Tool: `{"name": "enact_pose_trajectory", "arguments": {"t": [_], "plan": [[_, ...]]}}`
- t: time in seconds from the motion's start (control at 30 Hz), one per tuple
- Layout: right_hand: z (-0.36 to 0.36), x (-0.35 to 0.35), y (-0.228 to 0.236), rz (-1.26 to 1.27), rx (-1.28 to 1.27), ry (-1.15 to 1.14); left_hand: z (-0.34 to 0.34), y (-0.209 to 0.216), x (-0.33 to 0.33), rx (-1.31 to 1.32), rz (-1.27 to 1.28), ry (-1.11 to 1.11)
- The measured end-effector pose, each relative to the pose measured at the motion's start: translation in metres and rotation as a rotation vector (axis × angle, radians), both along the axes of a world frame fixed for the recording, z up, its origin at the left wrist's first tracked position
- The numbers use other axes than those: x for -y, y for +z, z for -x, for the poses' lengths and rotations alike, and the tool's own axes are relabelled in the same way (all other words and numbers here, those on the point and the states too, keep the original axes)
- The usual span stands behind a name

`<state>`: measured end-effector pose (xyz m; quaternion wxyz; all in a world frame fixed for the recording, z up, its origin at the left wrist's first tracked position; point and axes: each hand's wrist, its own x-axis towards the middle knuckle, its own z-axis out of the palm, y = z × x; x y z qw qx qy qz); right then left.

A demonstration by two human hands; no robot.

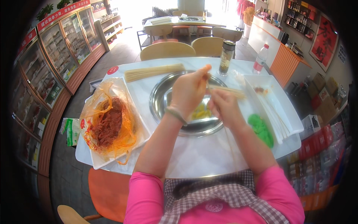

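Both my hands are raised over a round steel basin (156, 98). My left hand (188, 91) is closed, fingertips pressed together near the upright thumb; what it pinches is hidden. Close beside it, my right hand (225, 107) is closed in a pinch. A thin wooden skewer (230, 143) runs down from it toward the table's near edge. Behind the right hand, a loose bundle of wooden skewers (233, 92) reaches across the basin's right rim. Yellow food pieces (201, 112) lie in the basin, partly covered by my hands.
At left, a white tray (99, 161) bears an open plastic bag of red marinated meat (108, 125). A skewer bundle (154, 72) lies behind. To the right are a green bag (261, 130), a long white tray (294, 125), a tumbler (226, 58) and a water bottle (261, 59).
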<state>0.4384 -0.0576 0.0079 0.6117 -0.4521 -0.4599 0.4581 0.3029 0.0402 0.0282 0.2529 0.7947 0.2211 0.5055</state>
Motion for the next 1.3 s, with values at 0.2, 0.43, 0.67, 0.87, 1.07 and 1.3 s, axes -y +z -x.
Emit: {"name": "enact_pose_trajectory", "arguments": {"t": [0.2, 0.43, 0.67, 0.87, 1.07, 1.3], "plan": [[-0.001, 0.0, 0.001, -0.011, -0.008, -0.023, 0.001, 0.005, 0.003, -0.021, -0.089, 0.048], [0.0, -0.006, -0.003, -0.014, 0.013, -0.057, 0.0, 0.002, 0.002, -0.099, -0.212, 0.121], [-0.007, -0.011, -0.009, 0.011, -0.096, 0.003, -0.001, -0.003, 0.001, -0.14, -0.138, 0.081], [-0.014, -0.02, -0.024, 0.001, -0.113, 0.044, -0.001, -0.008, -0.005, -0.187, -0.11, 0.033], [-0.023, -0.013, -0.019, 0.054, -0.151, 0.075, 0.0, -0.006, -0.006, -0.141, -0.073, -0.042], [-0.055, 0.026, 0.029, 0.114, -0.032, 0.005, 0.018, 0.006, -0.023, -0.001, 0.122, -0.021]]}}
